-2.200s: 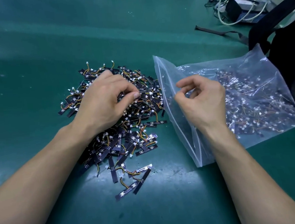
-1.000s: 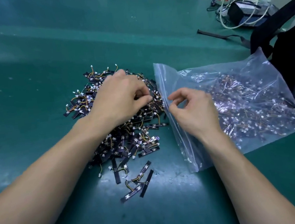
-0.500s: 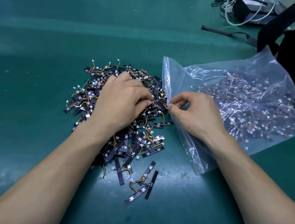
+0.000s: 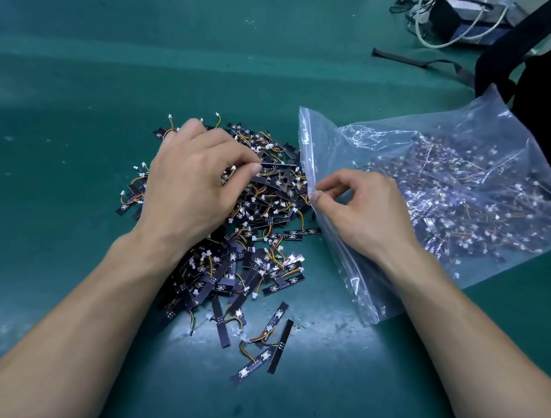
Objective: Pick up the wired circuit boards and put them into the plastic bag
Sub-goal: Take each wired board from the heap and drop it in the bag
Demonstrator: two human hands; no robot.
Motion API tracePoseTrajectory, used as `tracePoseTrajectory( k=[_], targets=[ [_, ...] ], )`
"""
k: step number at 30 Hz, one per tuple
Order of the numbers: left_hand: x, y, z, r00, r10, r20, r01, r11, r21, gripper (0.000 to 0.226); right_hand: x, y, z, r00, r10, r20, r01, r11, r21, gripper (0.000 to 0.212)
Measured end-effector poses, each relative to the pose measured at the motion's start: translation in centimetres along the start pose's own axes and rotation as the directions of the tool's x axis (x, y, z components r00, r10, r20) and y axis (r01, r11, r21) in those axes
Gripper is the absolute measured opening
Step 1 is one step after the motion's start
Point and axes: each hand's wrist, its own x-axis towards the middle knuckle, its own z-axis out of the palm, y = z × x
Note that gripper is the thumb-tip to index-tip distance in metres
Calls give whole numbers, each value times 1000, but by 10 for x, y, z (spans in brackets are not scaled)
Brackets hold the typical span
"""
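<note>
boards [image 4: 258,253] lie in a loose heap on the green table [image 4: 60,93], black strips with short orange and yellow wires and white plugs, just left of the plastic bag [image 4: 460,148]. the left hand [image 4: 196,185] rests on top of the heap, thumb and forefinger closed narrowly on the end of one strip [image 4: 279,165], which points toward the bag's mouth. the other fingers curl down into the heap, and whether they hold more cannot be told.

the right hand [image 4: 363,215] pinches the lip of the bag between thumb and forefinger and holds it raised, likely so the mouth stands open facing the heap and the carry is short. beyond that lip the bag lies flat on the table, and many boards show through it, spread over its far side. with so large a heap outside, the task looks about partway.

a few stray pieces [image 4: 262,351] lie apart at the near edge. the wires are tangled, so lifting one strip may drag its neighbours along. a black backpack [image 4: 548,95] sits at the right, touching the bag's far corner.
</note>
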Motion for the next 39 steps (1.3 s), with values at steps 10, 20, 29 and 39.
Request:
tracePoseTrajectory(
  k=[10, 20, 29, 39],
  targets=[
    [-2, 6, 3, 959, 272, -77, -273, 962, -10, 17, -6, -14, 0, 987, -158, 36, 118, 852, 510, 26],
    [-4, 8, 4, 976, 209, 62, -201, 973, -117, 24, -4, -9, 5, 983, -184, 21, 151, 857, 492, 12],
    [-6, 11, 10, 972, 222, 76, -205, 960, -191, 15, -5, -8, 6, 970, -244, -19, 229, 876, 424, 9],
    [-6, 12, 8, 983, 170, 64, -151, 961, -231, 15, -7, -10, 4, 955, -292, -53, 288, 874, 391, 9]
  ],
)
